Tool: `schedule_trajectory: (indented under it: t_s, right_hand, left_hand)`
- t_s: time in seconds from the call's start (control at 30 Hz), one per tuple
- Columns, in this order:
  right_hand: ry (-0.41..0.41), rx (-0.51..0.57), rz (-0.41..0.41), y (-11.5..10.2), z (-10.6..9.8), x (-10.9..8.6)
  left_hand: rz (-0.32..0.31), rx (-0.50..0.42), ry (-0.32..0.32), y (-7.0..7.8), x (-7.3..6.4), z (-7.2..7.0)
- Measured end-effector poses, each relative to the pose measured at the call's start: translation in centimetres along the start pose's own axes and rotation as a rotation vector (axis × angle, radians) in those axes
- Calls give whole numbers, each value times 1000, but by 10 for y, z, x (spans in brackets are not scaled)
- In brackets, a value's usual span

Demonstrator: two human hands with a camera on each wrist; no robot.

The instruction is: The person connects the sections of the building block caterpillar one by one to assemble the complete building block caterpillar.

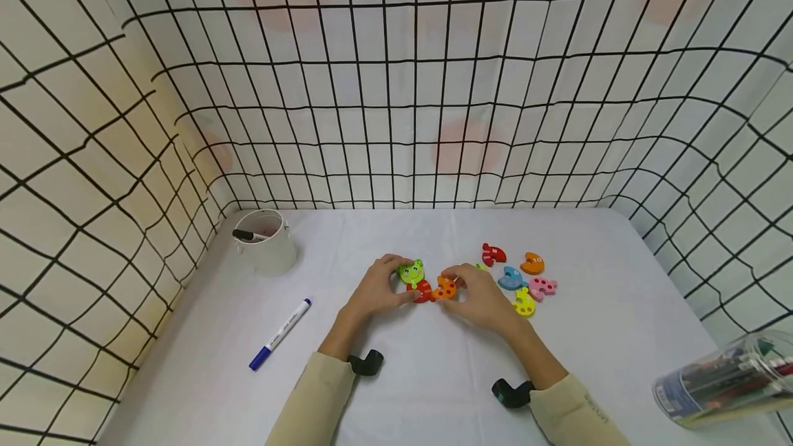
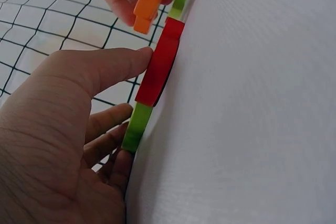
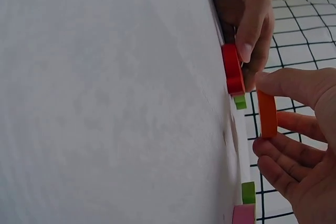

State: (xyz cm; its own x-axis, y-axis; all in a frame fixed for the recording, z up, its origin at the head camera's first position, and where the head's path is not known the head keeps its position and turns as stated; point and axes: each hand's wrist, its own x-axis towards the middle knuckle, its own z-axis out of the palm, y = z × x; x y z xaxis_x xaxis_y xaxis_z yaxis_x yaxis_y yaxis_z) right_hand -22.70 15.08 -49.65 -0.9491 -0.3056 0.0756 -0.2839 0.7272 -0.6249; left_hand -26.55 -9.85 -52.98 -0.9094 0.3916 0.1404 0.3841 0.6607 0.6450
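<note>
My left hand (image 1: 376,289) holds two joined puzzle pieces on the white table. Its thumb presses the red piece (image 2: 160,64), and its fingers lie along the green piece with a smiling face (image 1: 411,273). An orange spotted puzzle piece (image 1: 445,288) is pinched between thumb and fingers of my right hand (image 1: 486,301), right beside the red one. In the left wrist view this orange piece is raised off the cloth, apart from the red. Just behind the right hand, a green piece (image 1: 482,267) is mostly hidden.
Loose pieces lie right of the right hand: red (image 1: 493,254), orange (image 1: 533,263), blue (image 1: 511,279), pink (image 1: 542,288) and yellow (image 1: 523,302). A blue marker (image 1: 280,334) and a white bucket (image 1: 272,253) stand left. A clear jar of pencils (image 1: 712,384) is at right; black netting (image 1: 415,102) surrounds the table.
</note>
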Motion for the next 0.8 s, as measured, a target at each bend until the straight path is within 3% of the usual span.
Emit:
schedule_trajectory:
  t_s: [0.47,0.8]
  right_hand:
    - [-18,-18,8,-14,8,-5]
    - [-11,-52,36,-11,14,0]
  left_hand:
    - [-10,-19,3,5,-2,-3]
    - [9,-26,12,2,0,-2]
